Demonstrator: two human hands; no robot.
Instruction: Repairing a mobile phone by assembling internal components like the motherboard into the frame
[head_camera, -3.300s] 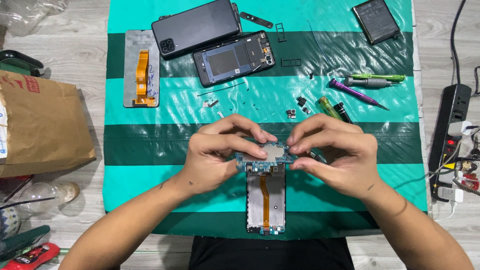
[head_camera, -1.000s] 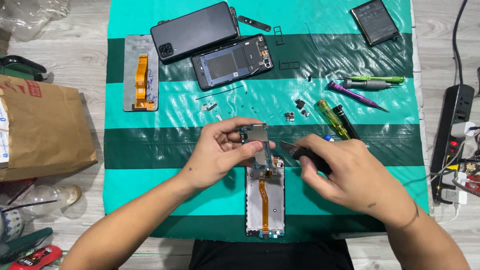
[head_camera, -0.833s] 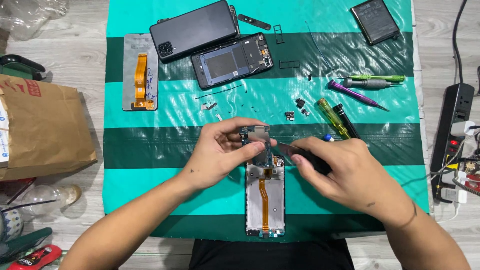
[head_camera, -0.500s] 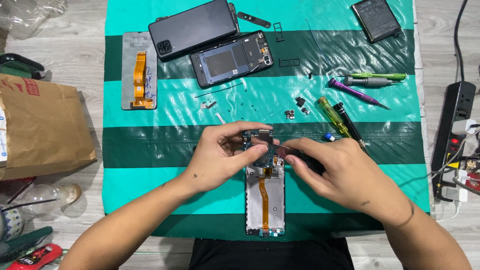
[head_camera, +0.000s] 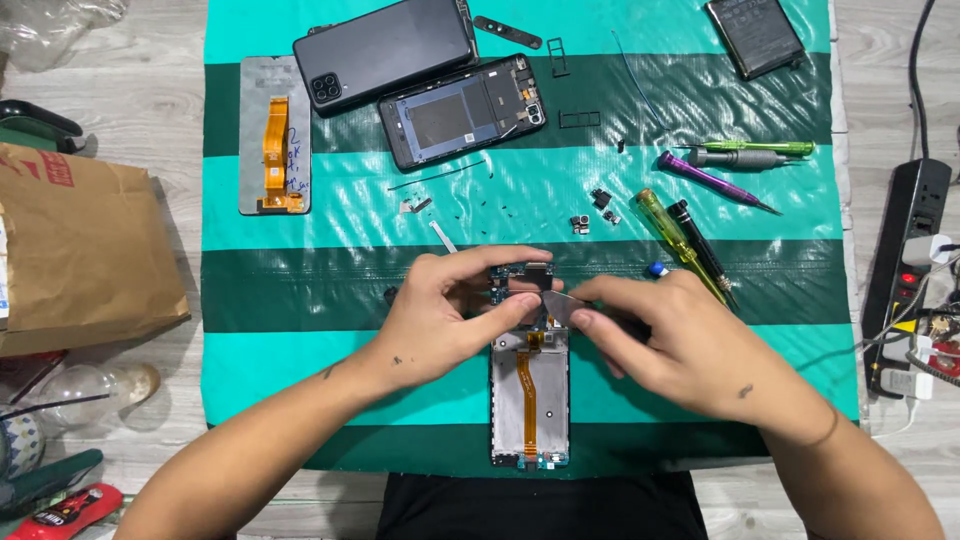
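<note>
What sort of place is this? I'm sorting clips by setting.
Probably a phone repair bench. A striped green mat carries an opened phone frame, a back cover and screwdrivers, while both hands work on a stripped phone.

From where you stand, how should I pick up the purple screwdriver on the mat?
Take the purple screwdriver by its thick purple handle at the left end, from above, fingers across the shaft. It lies flat with its thin metal tip pointing lower right; the green tool sits just above, so keep fingers narrow.
</note>
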